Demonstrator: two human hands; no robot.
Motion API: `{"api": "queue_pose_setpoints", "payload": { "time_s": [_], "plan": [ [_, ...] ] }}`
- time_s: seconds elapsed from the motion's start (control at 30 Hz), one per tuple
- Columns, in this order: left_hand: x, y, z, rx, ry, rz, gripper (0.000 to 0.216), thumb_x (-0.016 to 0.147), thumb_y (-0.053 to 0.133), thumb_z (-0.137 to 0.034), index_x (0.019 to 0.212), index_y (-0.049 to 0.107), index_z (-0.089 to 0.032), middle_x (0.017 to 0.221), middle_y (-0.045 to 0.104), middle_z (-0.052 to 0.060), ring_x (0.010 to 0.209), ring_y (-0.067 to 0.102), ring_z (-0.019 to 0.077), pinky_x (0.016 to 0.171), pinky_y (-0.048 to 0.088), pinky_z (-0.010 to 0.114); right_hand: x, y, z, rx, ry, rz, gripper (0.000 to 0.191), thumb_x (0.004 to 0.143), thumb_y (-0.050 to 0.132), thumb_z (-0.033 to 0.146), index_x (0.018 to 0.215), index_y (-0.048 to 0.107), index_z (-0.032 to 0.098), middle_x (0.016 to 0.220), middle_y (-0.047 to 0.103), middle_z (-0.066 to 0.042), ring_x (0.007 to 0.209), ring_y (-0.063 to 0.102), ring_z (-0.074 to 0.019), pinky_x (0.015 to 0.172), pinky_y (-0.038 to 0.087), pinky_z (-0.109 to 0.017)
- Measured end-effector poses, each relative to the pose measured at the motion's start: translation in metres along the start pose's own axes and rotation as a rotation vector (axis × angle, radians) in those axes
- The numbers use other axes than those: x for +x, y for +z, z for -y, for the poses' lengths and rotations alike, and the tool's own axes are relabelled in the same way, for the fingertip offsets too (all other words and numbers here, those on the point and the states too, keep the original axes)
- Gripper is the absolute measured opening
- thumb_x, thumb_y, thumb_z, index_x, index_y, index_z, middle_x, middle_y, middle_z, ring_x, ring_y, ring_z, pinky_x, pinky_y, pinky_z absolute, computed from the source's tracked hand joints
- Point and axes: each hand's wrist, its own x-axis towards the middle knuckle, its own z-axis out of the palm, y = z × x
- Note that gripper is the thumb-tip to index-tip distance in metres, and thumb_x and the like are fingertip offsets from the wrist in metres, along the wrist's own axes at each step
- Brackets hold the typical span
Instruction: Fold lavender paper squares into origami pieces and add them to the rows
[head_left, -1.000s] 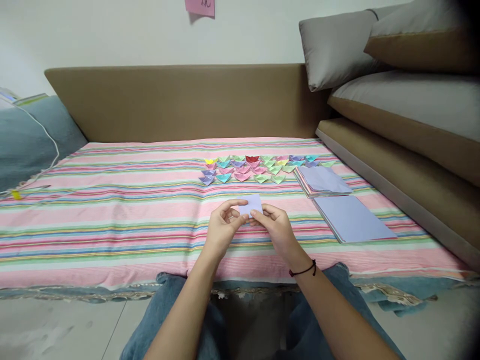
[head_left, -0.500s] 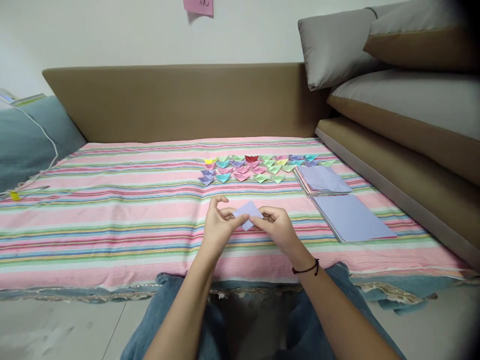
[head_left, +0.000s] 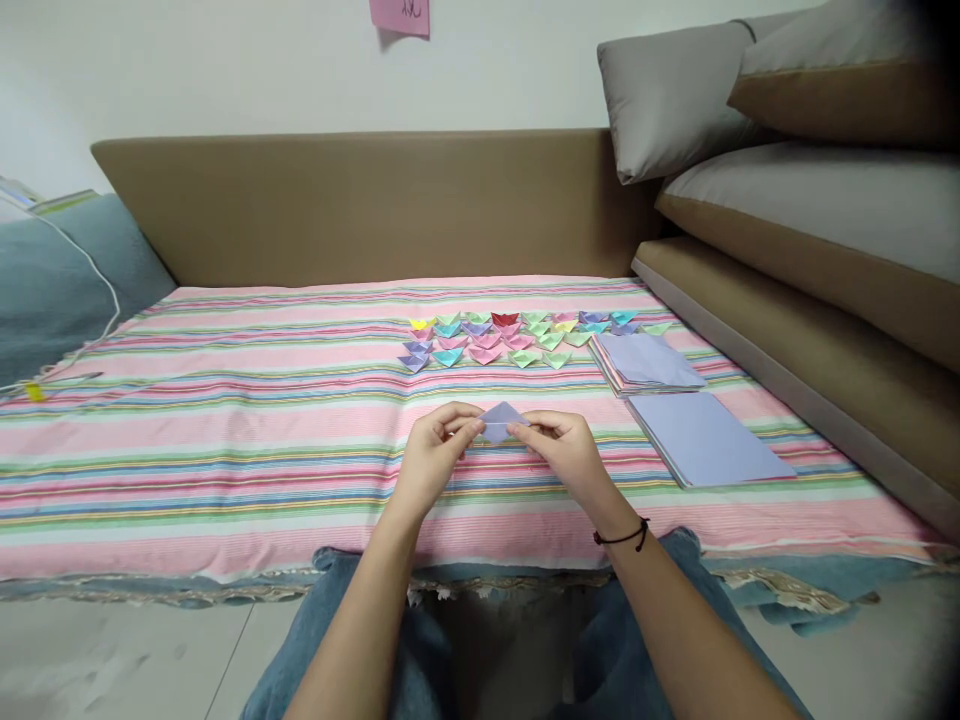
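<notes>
Between my hands is a small folded piece of lavender paper (head_left: 501, 420), diamond-shaped, held a little above the striped cloth. My left hand (head_left: 436, 445) pinches its left corner between thumb and fingers. On the opposite corner, my right hand (head_left: 564, 448) has the same kind of pinch. A pale crease line runs across the paper from side to side. Beyond my hands, several folded paper boats (head_left: 491, 340) in pink, green, blue, purple, yellow and red stand in rows on the cloth.
A stack of lavender paper sheets (head_left: 709, 440) lies to the right, with a second paper stack (head_left: 649, 362) behind it. Grey and brown cushions (head_left: 817, 210) pile up at the right. A white cable (head_left: 97, 275) trails at the left, near a yellow object (head_left: 34, 391).
Both thumbs have moved apart from the middle of the paper towards its side corners. My left fingers have closed in, and the paper now looks flatter with a crease showing.
</notes>
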Motion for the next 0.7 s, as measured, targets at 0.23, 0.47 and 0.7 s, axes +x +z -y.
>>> {"api": "queue_pose_setpoints", "payload": {
  "time_s": [0.23,0.47,0.7],
  "plan": [
    [-0.001,0.001,-0.002,0.017,0.163,0.005,0.016,0.064,0.074,-0.023,0.077,0.072,-0.016,0.096,0.065,0.009,0.094,0.060,0.0217,0.078,0.052,0.032,-0.001,0.001,0.001,0.178,-0.082,0.003,0.018,0.066,0.071,0.028,0.082,0.069,0.019,0.078,0.070,-0.004,0.071,0.066,-0.0166,0.065,0.054,-0.029],
    [-0.002,0.002,0.000,-0.087,0.132,0.083,0.018,0.058,0.078,-0.016,0.075,0.073,-0.016,0.096,0.062,0.009,0.100,0.059,0.0238,0.082,0.053,0.035,-0.002,-0.003,-0.001,0.040,-0.218,-0.003,0.017,0.067,0.066,0.016,0.083,0.068,0.020,0.084,0.069,-0.004,0.070,0.067,-0.0166,0.060,0.054,-0.025],
    [-0.008,0.013,-0.002,-0.140,0.063,0.171,0.028,0.058,0.078,-0.018,0.085,0.074,-0.020,0.110,0.056,0.008,0.095,0.061,0.0220,0.081,0.054,0.034,-0.004,0.000,-0.002,-0.109,-0.338,-0.009,0.025,0.067,0.061,0.007,0.087,0.071,0.019,0.086,0.072,-0.004,0.078,0.068,-0.0183,0.070,0.057,-0.028]
  ]
}}
